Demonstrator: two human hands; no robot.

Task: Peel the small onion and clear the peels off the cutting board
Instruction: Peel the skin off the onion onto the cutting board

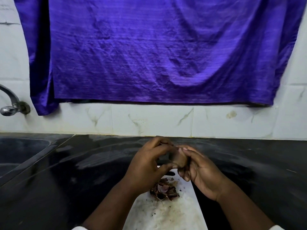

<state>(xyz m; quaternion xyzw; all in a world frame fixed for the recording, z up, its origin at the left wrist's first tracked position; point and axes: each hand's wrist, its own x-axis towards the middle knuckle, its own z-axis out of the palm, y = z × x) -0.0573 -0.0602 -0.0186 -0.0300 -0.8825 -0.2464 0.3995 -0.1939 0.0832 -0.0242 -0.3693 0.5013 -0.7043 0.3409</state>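
Both hands are raised above the white cutting board (176, 211), which lies on the black counter. A small brownish onion (177, 159) is held between them, blurred by motion. My left hand (149, 165) grips it from the left with thumb and fingertips. From the right, my right hand (199, 170) closes its fingers around the onion. A pile of dark reddish-brown peels (163, 190) lies on the board just below the hands, with small dark crumbs scattered around it. The near part of the board is stained.
A black counter (83, 171) runs the width of the view, with a dark sink basin (20, 151) at the far left and a metal tap (11, 105) above it. White marbled tiles back the counter. A large purple cloth (157, 52) hangs on the wall.
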